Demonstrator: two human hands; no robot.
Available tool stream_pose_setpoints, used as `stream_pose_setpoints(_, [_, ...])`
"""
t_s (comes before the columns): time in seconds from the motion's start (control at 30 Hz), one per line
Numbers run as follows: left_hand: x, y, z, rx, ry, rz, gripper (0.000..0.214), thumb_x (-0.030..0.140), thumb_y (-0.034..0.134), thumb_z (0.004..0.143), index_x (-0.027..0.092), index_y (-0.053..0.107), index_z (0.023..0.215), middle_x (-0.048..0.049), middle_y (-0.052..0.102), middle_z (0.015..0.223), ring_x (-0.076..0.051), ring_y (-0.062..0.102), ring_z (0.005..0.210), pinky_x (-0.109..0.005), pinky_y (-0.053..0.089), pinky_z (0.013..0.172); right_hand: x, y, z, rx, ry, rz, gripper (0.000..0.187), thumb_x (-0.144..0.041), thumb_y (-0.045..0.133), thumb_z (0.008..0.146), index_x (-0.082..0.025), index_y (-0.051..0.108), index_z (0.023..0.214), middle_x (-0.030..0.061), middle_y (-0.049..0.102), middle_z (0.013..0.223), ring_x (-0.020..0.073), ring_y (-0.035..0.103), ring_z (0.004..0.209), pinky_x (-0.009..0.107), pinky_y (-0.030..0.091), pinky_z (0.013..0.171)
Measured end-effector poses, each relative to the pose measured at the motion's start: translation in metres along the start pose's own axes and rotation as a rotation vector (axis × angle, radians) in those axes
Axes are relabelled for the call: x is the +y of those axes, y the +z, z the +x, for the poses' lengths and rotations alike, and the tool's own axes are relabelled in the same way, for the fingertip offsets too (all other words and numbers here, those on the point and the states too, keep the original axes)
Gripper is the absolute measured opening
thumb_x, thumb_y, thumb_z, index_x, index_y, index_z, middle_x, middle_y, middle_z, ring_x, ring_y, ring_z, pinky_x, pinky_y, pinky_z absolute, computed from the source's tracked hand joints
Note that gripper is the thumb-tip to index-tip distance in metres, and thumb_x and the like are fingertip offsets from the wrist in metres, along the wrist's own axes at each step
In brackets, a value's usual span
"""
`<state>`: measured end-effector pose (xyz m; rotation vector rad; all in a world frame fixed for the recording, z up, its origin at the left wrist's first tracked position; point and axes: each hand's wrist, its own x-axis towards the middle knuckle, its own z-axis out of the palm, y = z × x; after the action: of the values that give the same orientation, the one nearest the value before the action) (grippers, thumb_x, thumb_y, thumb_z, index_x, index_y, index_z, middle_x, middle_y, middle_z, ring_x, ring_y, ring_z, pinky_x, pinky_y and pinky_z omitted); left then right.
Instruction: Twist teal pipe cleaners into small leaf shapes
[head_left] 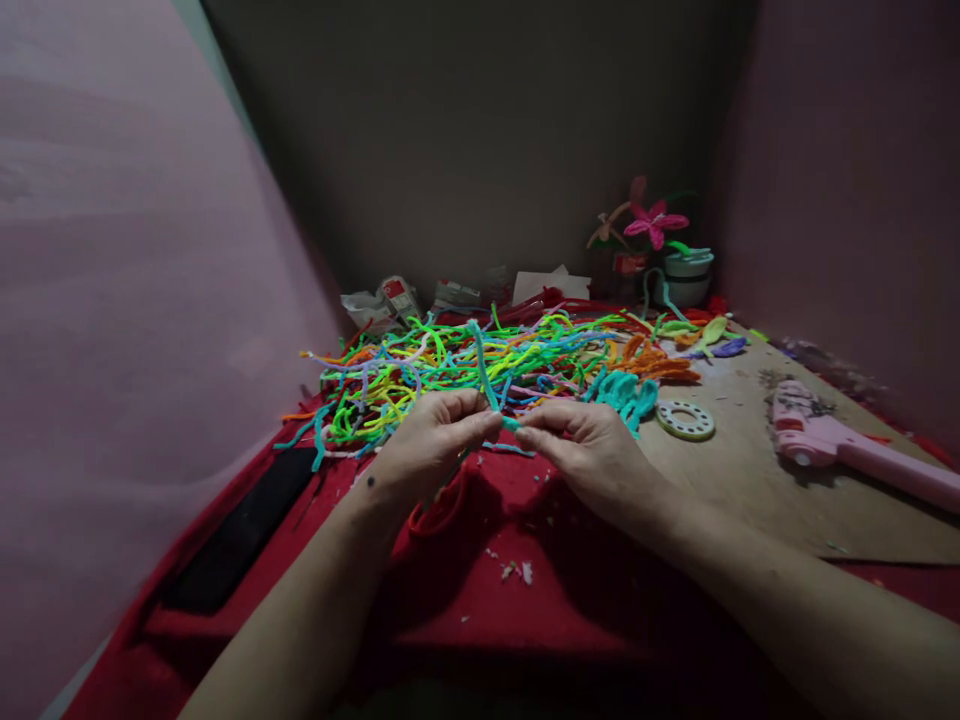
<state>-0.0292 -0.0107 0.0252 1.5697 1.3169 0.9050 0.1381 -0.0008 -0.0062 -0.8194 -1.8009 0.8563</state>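
A teal pipe cleaner (pixel 484 365) is pinched between my two hands above the red cloth. My left hand (pixel 442 430) grips it with thumb and fingers, and one length sticks up from that grip. Close by on the right, my right hand (pixel 581 440) pinches the other part, with a short stretch showing between the fingertips. Behind the hands lies a heap of many-coloured pipe cleaners (pixel 390 385). Several looped teal pieces (pixel 626 395) sit just beyond my right hand. Red-handled scissors (pixel 439 510) lie partly hidden under my left hand.
At left lies a black flat object (pixel 244 530). A cardboard sheet (pixel 735 500) on the right bears a round holed disc (pixel 685 420) and a pink glue gun (pixel 847 445). Orange looped pieces (pixel 649 360), a potted pink flower (pixel 656 222) and packets (pixel 401 297) stand farther back.
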Motion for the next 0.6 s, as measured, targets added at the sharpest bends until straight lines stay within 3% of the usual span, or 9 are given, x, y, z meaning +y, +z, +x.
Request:
stream_pose_setpoints(0.13, [-0.0016,0.0007,-0.0013,-0.09,0.068,0.032,0.016,0.028,0.058,0.072,0.013,0.059,0.067,0.0018,0.051,0.06,-0.008,0.043,0.057,-0.021,0.036,0.057,-0.0021,-0.0014,-0.0028,0.067,-0.506,-0.239,0.031,-0.01,0.046,0.083,-0.019,0.059,0.109,0.0052,0.065,0.1,0.0154,0.053,0.09,0.032,0.039,0.084])
stream_pose_setpoints(0.23, [-0.0016,0.0027,-0.0024,-0.155,0.084,0.029,0.016,0.026,0.057,0.073,0.012,0.06,0.066,-0.0002,0.055,0.066,-0.009,0.046,0.063,-0.022,0.038,0.062,-0.0004,-0.0011,-0.0033,0.065,-0.602,-0.455,0.031,-0.01,0.044,0.083,-0.013,0.059,0.11,0.0089,0.066,0.096,0.0185,0.051,0.088,0.036,0.038,0.084])
stream_pose_setpoints(0.33, [-0.0001,0.0033,-0.003,-0.117,0.074,0.036,0.019,0.029,0.059,0.073,0.012,0.058,0.065,0.0011,0.051,0.061,-0.007,0.041,0.056,-0.019,0.034,0.053,0.001,-0.0006,-0.0033,0.08,-0.526,-0.556,0.023,-0.016,0.045,0.084,-0.011,0.066,0.093,0.0102,0.065,0.079,0.0198,0.048,0.078,0.037,0.038,0.077])
stream_pose_setpoints(0.43, [0.0016,0.004,-0.0031,-0.048,0.085,0.087,0.02,0.03,0.058,0.074,0.013,0.057,0.065,0.0025,0.049,0.057,-0.006,0.037,0.05,-0.018,0.03,0.046,-0.0014,-0.0017,-0.0028,0.054,-0.381,-0.452,0.023,-0.019,0.047,0.083,-0.015,0.068,0.074,0.0065,0.062,0.067,0.0171,0.047,0.07,0.034,0.038,0.073])
stream_pose_setpoints(0.6, [0.0022,0.0081,-0.0025,0.005,0.137,0.193,0.017,0.028,0.056,0.074,0.013,0.059,0.066,0.0026,0.051,0.058,-0.007,0.04,0.052,-0.019,0.033,0.05,-0.0069,-0.0054,0.0033,-0.11,0.119,-0.053,0.021,-0.025,0.056,0.075,-0.016,0.066,0.06,0.0002,0.06,0.056,0.0116,0.048,0.056,0.025,0.037,0.058])
